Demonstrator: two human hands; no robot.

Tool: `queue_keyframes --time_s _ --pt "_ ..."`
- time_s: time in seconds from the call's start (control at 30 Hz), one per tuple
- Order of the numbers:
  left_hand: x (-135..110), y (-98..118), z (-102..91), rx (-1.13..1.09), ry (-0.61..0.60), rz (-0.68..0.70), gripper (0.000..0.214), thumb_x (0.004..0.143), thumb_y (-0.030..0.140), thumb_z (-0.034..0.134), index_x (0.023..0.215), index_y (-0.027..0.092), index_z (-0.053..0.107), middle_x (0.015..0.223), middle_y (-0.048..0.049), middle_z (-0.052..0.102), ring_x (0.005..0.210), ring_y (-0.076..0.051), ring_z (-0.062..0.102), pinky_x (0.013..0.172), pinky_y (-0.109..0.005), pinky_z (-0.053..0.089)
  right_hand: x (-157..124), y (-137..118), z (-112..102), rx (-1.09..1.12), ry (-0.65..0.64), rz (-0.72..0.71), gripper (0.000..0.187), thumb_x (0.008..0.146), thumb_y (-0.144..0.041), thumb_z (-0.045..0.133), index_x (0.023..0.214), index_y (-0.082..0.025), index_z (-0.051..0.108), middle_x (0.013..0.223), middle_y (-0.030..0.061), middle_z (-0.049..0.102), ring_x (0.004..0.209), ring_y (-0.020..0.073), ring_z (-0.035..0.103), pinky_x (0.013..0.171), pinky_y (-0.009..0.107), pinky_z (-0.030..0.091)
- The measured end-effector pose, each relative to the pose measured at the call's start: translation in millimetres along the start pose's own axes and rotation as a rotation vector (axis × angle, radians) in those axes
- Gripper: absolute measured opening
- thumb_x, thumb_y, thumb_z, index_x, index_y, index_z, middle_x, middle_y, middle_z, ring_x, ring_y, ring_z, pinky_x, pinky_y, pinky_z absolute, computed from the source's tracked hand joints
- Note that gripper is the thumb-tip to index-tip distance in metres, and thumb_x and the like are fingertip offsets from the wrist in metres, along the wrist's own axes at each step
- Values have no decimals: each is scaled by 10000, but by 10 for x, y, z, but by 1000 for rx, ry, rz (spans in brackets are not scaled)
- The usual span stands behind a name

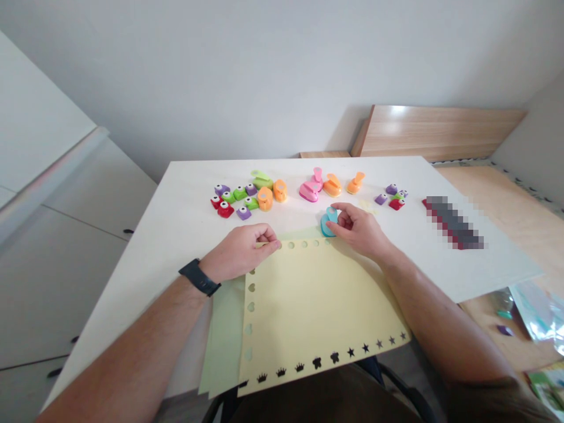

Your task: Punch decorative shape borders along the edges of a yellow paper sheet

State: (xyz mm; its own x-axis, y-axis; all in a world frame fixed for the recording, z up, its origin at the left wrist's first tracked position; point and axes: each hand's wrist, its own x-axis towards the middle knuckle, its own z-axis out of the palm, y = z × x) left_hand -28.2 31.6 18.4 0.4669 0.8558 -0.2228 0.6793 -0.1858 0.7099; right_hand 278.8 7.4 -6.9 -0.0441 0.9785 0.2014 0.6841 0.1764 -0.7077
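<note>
A pale yellow sheet of paper point(321, 299) lies before me, its near part reaching past the table edge. Hearts are cut along its left side, roundish holes along the far edge, and crowns, butterfly-like shapes and stars along the near edge. My left hand point(244, 249), with a dark band on the wrist, pinches the sheet's far left corner. My right hand point(359, 229) is closed around the side of a blue craft punch point(328, 223), which sits at the sheet's far edge. Light green sheets point(224, 335) lie underneath, showing at the left.
Several small purple, green and red punches point(225, 210) stand at the back left beside larger orange punches point(265, 199). Pink punches point(309, 190) and more orange ones point(356, 183) are at back centre. Another small group point(396, 204) and a blurred dark red-edged object point(453, 223) lie right.
</note>
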Motion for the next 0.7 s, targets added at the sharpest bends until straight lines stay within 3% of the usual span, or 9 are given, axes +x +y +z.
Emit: queue_keyframes --time_s 0.7 --pt "-9 -13 -59 31 47 -6 297 885 527 600 902 235 648 860 16 731 707 -169 658 592 -264 457 -16 -86 -45 -4 -12 8 458 866 -420 686 1249 -171 652 718 -33 598 597 106 493 601 257 420"
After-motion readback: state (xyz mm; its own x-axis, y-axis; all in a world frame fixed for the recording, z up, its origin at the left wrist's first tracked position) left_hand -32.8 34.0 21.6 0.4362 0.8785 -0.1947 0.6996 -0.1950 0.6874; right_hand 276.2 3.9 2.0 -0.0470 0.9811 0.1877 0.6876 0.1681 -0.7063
